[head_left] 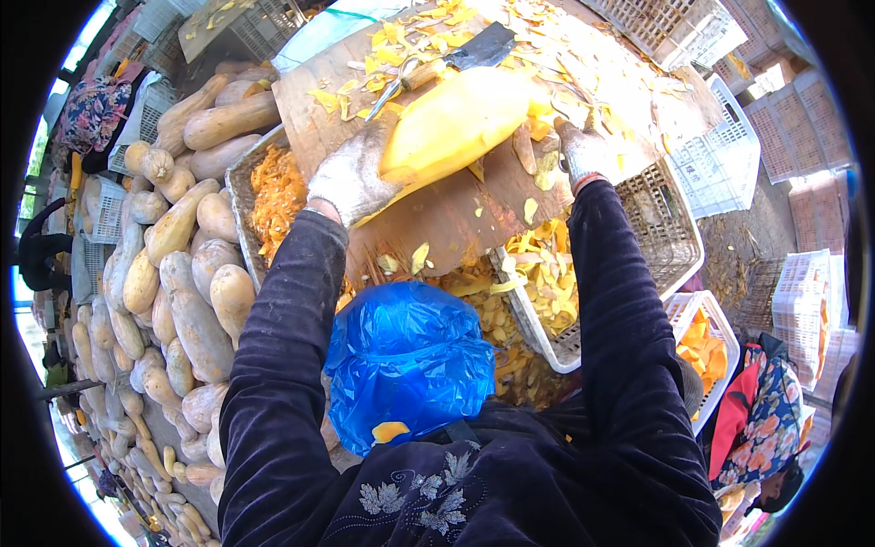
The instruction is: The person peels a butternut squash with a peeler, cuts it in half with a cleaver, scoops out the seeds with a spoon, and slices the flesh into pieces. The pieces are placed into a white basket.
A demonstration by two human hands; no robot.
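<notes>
A large peeled yellow squash point(458, 130) lies slantwise over the wooden board point(424, 219). My left hand point(359, 171), in a dirty white glove, grips its lower left end. Right of the squash, my gloved right hand point(584, 150) is closed around a small tool whose shape is mostly hidden; a dark end shows by the fingers. Beyond the squash rests a cleaver point(482, 46) with a wooden handle, beside a metal peeler-like tool point(393, 89), partly covered by peelings. Yellow peelings point(389, 55) are scattered over the board.
Unpeeled squashes point(198, 314) are heaped at the left. A crate of orange pulp and seeds point(277, 198) stands left of the board; crates with peelings point(547, 273) and orange pieces point(704, 349) stand right. Blue plastic point(410, 362) covers my lap. People point(759, 417) are at both sides.
</notes>
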